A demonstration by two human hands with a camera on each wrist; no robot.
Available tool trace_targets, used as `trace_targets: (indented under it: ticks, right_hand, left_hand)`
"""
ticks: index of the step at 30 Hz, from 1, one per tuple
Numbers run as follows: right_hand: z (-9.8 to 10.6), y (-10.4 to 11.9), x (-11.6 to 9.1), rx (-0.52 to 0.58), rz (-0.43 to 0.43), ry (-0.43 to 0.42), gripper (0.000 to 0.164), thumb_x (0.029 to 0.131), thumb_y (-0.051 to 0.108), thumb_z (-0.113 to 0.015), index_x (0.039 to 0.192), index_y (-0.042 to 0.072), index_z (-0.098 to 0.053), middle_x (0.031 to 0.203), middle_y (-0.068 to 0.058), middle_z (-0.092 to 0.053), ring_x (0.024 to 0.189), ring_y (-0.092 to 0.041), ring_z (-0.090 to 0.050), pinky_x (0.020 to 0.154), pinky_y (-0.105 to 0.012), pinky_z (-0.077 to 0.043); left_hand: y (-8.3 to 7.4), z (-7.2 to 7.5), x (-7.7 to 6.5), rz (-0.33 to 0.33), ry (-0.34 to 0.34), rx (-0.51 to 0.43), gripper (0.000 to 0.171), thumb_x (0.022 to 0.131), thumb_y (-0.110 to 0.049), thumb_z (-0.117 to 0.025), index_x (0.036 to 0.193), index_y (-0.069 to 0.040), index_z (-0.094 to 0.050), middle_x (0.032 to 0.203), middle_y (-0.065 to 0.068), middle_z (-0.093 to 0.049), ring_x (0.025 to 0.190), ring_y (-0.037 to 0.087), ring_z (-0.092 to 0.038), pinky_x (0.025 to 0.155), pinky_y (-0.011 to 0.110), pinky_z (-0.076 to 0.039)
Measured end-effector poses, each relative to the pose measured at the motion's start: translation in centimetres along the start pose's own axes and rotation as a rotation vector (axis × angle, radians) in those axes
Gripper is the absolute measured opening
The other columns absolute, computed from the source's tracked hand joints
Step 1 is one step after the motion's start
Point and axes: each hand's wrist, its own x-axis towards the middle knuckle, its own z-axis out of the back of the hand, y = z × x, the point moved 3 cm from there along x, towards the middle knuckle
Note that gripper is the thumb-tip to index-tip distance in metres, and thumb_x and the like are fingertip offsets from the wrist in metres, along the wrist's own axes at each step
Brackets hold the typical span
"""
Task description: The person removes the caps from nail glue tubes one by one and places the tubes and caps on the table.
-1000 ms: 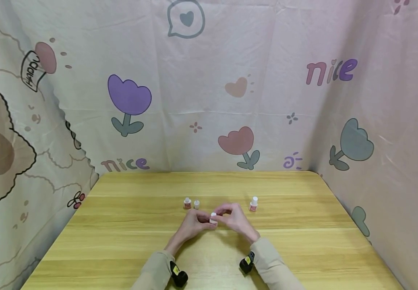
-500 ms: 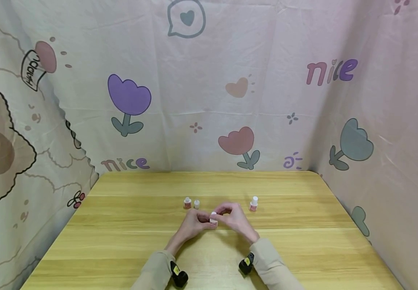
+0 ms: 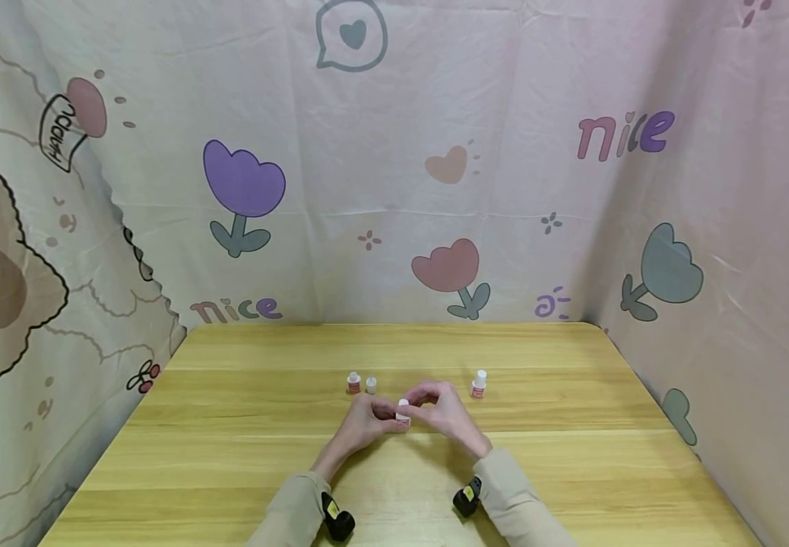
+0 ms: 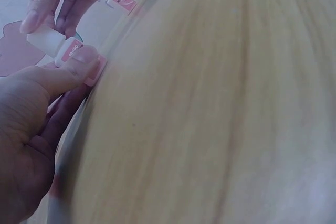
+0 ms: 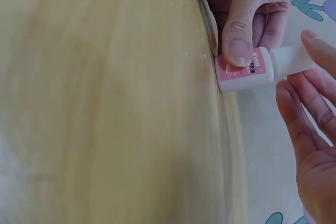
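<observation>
A small white bottle with a pink label [image 5: 247,83] stands upright on the table at the middle. My left hand [image 3: 365,423] pinches its body between thumb and fingers, the thumb lying over the label in both wrist views. On top of the bottle is a white cap [image 5: 291,60], which my right hand [image 3: 445,415] holds between thumb and fingertips. In the head view, the fingers hide much of this bottle.
Behind my left hand stands another small bottle [image 3: 354,386], with a loose white cap [image 3: 371,386] beside it. A third bottle [image 3: 479,385], capped, stands behind my right hand. A printed curtain [image 3: 340,266] hangs beyond the wooden table [image 3: 244,425].
</observation>
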Motion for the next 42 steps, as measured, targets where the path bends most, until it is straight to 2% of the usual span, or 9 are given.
trace_targets:
  ticks: [6,9,14,17,25,30,35,42]
  right_hand:
    - [-0.1,-0.1,0.0,-0.022,-0.012,-0.019,0.013,0.083,0.007,-0.081,0.093,0.000,-0.076,0.088,-0.016,-0.076,0.079,-0.013,-0.068,0.078,-0.028,-0.057]
    - [0.1,1.6,-0.3,-0.029,0.001,-0.006,0.012,0.084,0.003,-0.079,0.094,-0.004,-0.075,0.088,-0.019,-0.075,0.080,-0.017,-0.069,0.079,-0.029,-0.057]
    - [0.3,1.2,-0.4,-0.039,0.043,0.006,0.012,0.086,0.008,-0.078,0.095,0.000,-0.077,0.090,-0.014,-0.076,0.081,-0.007,-0.067,0.081,-0.026,-0.057]
    - [0.2,0.1,-0.2,-0.041,0.054,0.024,0.012,0.088,0.012,-0.078,0.096,0.004,-0.077,0.090,-0.011,-0.076,0.081,-0.001,-0.066,0.082,-0.024,-0.057]
    - [0.2,0.1,0.1,-0.025,0.004,0.007,0.016,0.083,0.016,-0.083,0.092,0.005,-0.076,0.086,-0.013,-0.076,0.076,-0.002,-0.065,0.075,-0.025,-0.056]
    - [0.0,0.1,0.2,-0.023,0.055,-0.015,0.015,0.082,0.011,-0.083,0.090,0.002,-0.076,0.084,-0.015,-0.076,0.076,-0.004,-0.066,0.075,-0.028,-0.058]
    - [0.1,0.1,0.2,-0.047,0.091,0.003,0.011,0.084,0.011,-0.081,0.091,0.004,-0.077,0.085,-0.013,-0.076,0.077,-0.001,-0.066,0.078,-0.028,-0.059]
    - [0.2,0.1,0.1,-0.044,0.081,0.031,0.014,0.086,0.010,-0.079,0.097,0.002,-0.077,0.090,-0.013,-0.076,0.081,-0.002,-0.066,0.081,-0.024,-0.057]
  left_hand:
    - [-0.3,0.0,0.0,0.024,-0.006,0.004,0.015,0.081,-0.012,-0.084,0.094,-0.005,-0.080,0.086,0.012,-0.079,0.075,0.004,-0.072,0.067,0.020,-0.057]
    - [-0.6,0.0,-0.1,0.030,-0.009,-0.001,0.016,0.081,-0.010,-0.084,0.094,-0.002,-0.079,0.087,0.015,-0.079,0.077,0.011,-0.074,0.068,0.019,-0.056]
    - [-0.5,-0.1,-0.1,0.035,-0.015,-0.008,0.017,0.080,-0.009,-0.084,0.094,-0.002,-0.079,0.087,0.016,-0.078,0.078,0.016,-0.075,0.068,0.019,-0.056]
    - [0.0,-0.1,-0.1,0.040,-0.014,-0.006,0.017,0.080,-0.012,-0.085,0.094,-0.004,-0.080,0.087,0.015,-0.079,0.076,0.009,-0.074,0.068,0.019,-0.056]
    - [0.0,-0.1,0.0,0.046,-0.014,-0.013,0.017,0.080,-0.011,-0.085,0.095,-0.005,-0.080,0.087,0.014,-0.079,0.077,0.011,-0.075,0.068,0.019,-0.057]
    - [0.0,0.0,0.0,0.045,-0.008,-0.015,0.017,0.080,-0.011,-0.085,0.095,-0.005,-0.080,0.087,0.014,-0.079,0.077,0.011,-0.075,0.068,0.019,-0.057]
    - [0.1,0.0,0.1,0.034,-0.008,-0.013,0.017,0.080,-0.011,-0.085,0.094,-0.003,-0.080,0.087,0.015,-0.079,0.076,0.013,-0.074,0.067,0.018,-0.056]
    - [0.0,0.0,0.0,0.048,-0.009,-0.011,0.018,0.080,-0.012,-0.085,0.094,-0.004,-0.080,0.088,0.015,-0.079,0.077,0.011,-0.074,0.068,0.018,-0.055]
